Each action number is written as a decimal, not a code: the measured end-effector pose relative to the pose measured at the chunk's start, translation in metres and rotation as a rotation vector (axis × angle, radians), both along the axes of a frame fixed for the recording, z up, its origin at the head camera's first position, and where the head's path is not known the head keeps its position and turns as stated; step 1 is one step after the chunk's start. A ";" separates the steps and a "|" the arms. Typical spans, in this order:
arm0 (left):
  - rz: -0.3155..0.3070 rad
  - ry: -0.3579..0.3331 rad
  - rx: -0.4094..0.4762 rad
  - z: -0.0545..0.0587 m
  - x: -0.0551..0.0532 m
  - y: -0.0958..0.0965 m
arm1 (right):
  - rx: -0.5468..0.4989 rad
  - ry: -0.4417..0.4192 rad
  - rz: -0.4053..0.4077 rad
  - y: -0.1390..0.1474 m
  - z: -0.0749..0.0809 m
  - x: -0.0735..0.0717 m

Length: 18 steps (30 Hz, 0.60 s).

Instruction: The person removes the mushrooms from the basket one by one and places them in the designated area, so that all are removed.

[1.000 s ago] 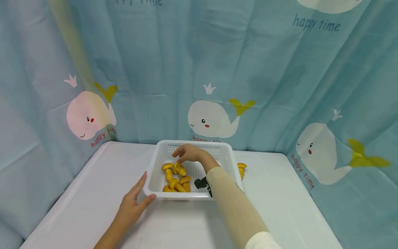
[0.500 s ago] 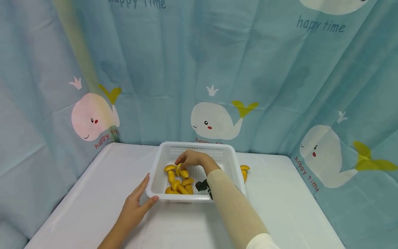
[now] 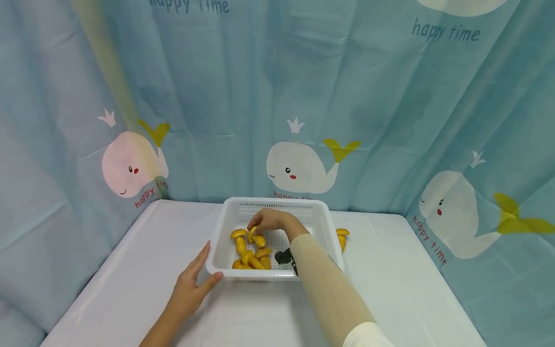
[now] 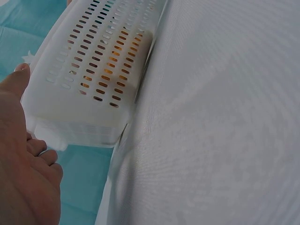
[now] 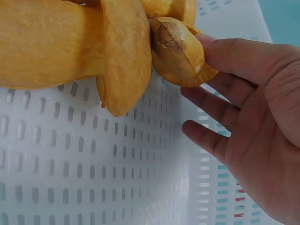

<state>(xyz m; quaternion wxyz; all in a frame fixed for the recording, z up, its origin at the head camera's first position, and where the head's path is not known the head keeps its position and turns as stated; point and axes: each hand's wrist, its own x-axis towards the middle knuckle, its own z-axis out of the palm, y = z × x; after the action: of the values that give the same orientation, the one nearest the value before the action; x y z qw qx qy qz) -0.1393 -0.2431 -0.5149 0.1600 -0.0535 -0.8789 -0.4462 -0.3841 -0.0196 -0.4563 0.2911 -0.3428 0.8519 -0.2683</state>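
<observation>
A white perforated plastic basket (image 3: 269,275) sits on the table with several yellow mushrooms (image 3: 240,245) in its left part. Inside it, my right hand (image 3: 273,221) pinches one yellow mushroom (image 5: 177,51) between thumb and fingers. This mushroom lies at the back right of the group, close to the others in the right wrist view. My left hand (image 3: 187,289) is at the basket's front left corner, thumb near the front rim and fingers along the left side. In the left wrist view the thumb (image 4: 18,80) is right at the basket's edge.
Another yellow mushroom (image 3: 342,235) is on the white table (image 3: 390,270) just right of the basket, partly hidden by it. A dark object (image 3: 284,257) shows beside my right forearm. A blue whale-print curtain (image 3: 208,144) surrounds the table's back and sides.
My right hand has lowered from above the mushrooms and now pinches one, shifting it slightly to the right. My left hand stays at the basket corner. The head view has shifted slightly.
</observation>
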 end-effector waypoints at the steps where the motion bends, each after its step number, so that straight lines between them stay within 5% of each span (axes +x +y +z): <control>1: 0.000 0.001 0.000 0.000 0.000 0.000 | -0.002 0.000 0.001 0.001 0.000 0.000; 10: -0.011 0.035 0.001 -0.002 0.000 0.004 | -0.066 0.019 0.001 0.007 0.011 0.000; 18: 0.012 0.036 -0.016 -0.001 0.001 0.003 | -0.167 0.071 -0.002 0.011 0.035 0.007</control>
<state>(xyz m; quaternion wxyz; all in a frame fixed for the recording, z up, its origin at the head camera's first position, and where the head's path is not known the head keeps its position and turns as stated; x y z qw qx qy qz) -0.1383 -0.2403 -0.5156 0.1782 -0.0575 -0.8798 -0.4369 -0.3773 -0.0085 -0.4208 0.2309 -0.3743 0.8366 -0.3267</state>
